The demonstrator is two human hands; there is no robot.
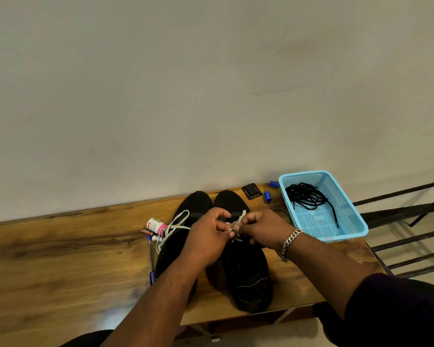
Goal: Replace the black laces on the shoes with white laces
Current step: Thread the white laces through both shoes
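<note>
Presently catalogued, head view: one wooden table (60,249) set against a pale wall (186,83), bearing a pair of black shoes side by side, toes toward the wall. Left shoe (183,211), partly covered by the person's left forearm, carries a white lace (178,222) whose loops spill off its left side toward the table. Right shoe (246,269) lies just beside it, heel at the near table edge. Left hand (208,236) and right hand (261,227) meet above the upper part of the right shoe, fingers of each curled and pinching a second white lace (237,222) between them; how far this lace is threaded cannot be told. Right wrist bears a silver chain bracelet (290,242); a dark sleeve (398,309) covers the upper right arm. Light-blue perforated basket (346,229), at the table's right end, holds a loose tangle of black laces (308,196). Near the wall, between shoes and basket: a small black flat object (251,191) and two blue caps (267,196). Left of the left shoe: a small white bottle with pink cap (156,225), a few markers and a blue pen (151,256), lying close together. Dark metal bars (411,221) stand beyond the table's right end.
</note>
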